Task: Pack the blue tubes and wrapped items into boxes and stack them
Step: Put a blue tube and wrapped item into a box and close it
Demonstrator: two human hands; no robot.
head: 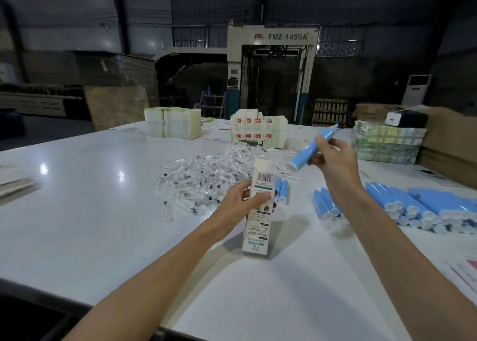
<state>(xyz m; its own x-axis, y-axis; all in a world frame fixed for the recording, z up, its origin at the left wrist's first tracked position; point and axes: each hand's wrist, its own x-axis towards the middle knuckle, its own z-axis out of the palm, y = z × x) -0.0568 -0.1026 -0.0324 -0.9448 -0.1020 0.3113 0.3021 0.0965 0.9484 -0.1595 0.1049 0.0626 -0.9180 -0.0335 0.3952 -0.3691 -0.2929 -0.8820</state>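
Head view: left grip (242,201) curled round box (258,232); right grip (333,160) pinching blue tube (313,147), not yet inserted. Tube pile (423,206), wrapped items (206,175): unpacked, on table (103,211).

Factory packing hall – FMZ-1450A machine (273,64), pallets (330,112), stacked flat cartons (172,124) on table (85,193)

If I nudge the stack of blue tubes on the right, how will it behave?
The stacked blue tubes look round and smooth, so they'd probably roll on the glossy table. Piled in layers, they may slump. The right hand holds one tube in its fingers, so likely light.
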